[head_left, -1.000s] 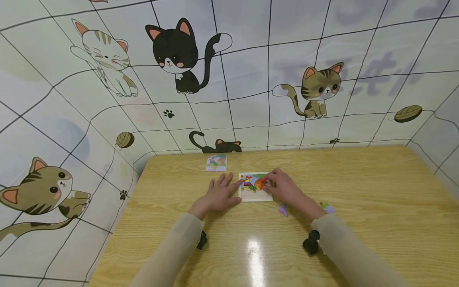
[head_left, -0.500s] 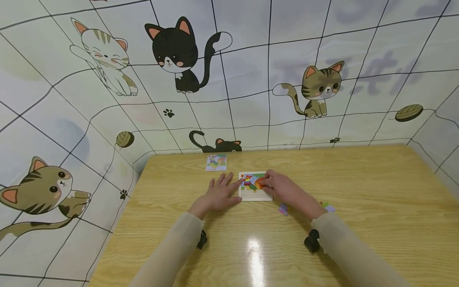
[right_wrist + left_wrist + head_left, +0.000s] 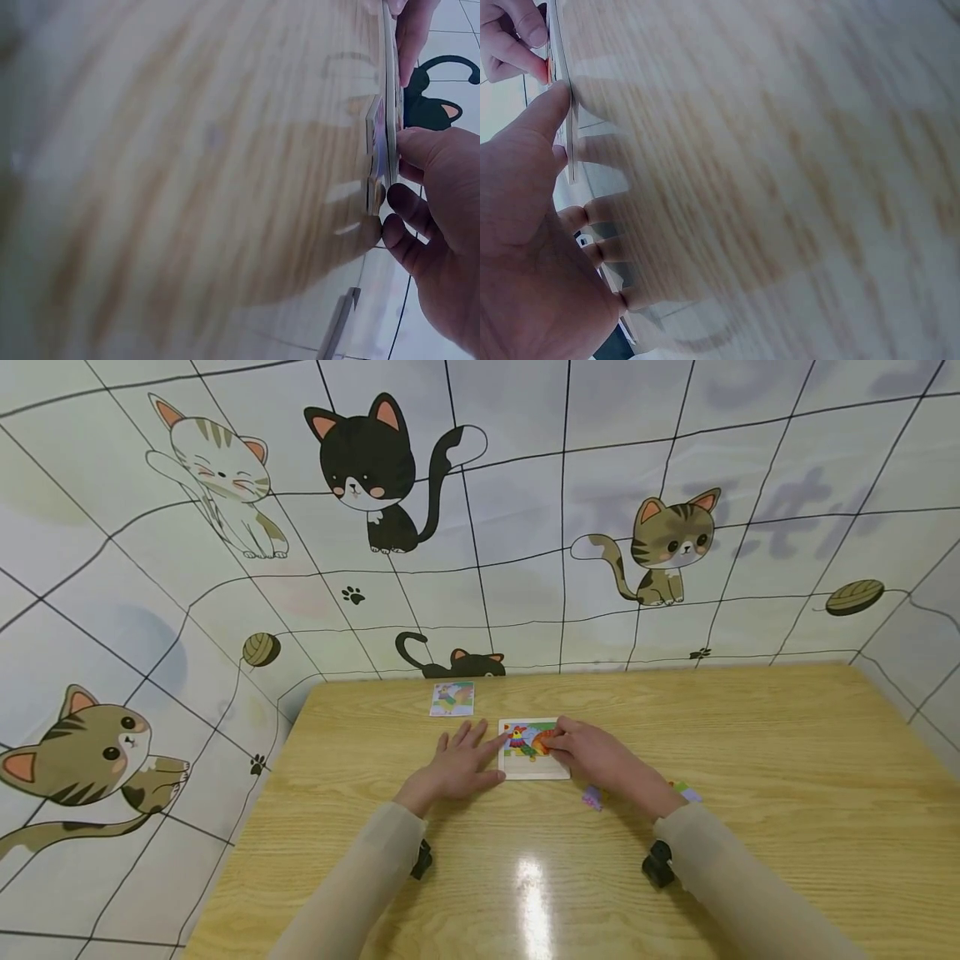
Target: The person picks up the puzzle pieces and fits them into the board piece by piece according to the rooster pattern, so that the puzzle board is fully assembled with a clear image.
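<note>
A small white-framed jigsaw tray [image 3: 536, 771] with a colourful rooster picture lies flat on the table; a bare strip shows along its near side. My left hand [image 3: 461, 766] rests beside it with fingers spread, index finger and thumb touching its left edge. Over the picture's right part, my right hand [image 3: 596, 756] pinches an orange puzzle piece [image 3: 549, 740] between thumb and fingers, mostly covered by them. In the right wrist view, the other fingers of the right hand [image 3: 450, 217] hang bent near a loose piece [image 3: 373, 142] next to the tray edge.
A purple puzzle piece [image 3: 592, 798] lies just below the right hand, and green-and-lilac pieces [image 3: 686, 792] lie by the right sleeve. A picture card [image 3: 452, 699] sits at the back of the wooden table [image 3: 787, 760]. Behind stands a wall [image 3: 525, 527] printed with cats.
The right hand has shifted slightly left and its fingertips have settled over the orange area of the picture. The left hand stays put.
</note>
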Demonstrator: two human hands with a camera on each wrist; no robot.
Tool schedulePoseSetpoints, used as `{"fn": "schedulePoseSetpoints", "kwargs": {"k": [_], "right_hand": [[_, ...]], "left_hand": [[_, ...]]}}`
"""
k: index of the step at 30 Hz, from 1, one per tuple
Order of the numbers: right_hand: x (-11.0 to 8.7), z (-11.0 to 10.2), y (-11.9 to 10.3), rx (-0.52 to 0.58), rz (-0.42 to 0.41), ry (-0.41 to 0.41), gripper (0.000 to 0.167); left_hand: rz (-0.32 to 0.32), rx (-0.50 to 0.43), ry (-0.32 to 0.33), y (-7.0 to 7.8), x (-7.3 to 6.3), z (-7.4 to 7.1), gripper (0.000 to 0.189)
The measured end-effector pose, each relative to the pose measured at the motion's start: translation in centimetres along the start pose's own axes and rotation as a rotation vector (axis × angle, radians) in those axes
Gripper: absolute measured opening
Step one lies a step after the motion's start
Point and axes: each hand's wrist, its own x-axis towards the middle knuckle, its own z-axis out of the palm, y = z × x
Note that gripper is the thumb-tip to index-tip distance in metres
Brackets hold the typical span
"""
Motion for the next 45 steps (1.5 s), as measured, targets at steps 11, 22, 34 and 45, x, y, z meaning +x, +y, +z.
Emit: {"fn": "schedulePoseSetpoints", "kwargs": {"k": [11, 22, 34, 45], "right_hand": [[-0.1, 0.3, 0.5, 0.129, 0.030, 0.026, 0.025], [0.7, 0.4, -0.1, -0.068, -0.006, 0.029, 0.016], [1.4, 0.7, 0.6, 0.109, 0.154, -0.030, 0.027], [1.4, 0.0, 0.5, 0.165, 0.169, -0.061, 0.028]], "left_hand": [[0.002, -0.010, 0.003, -0.1, 0.0, 0.1, 0.068], [0.005, -0.002, 0.008, -0.2, -0.1, 0.4, 0.067], [-0.005, 0.020, 0.003, 0.0, 0.0, 0.0, 0.068], [-0.005, 0.012, 0.006, 0.1, 0.0, 0.0, 0.067]]}}
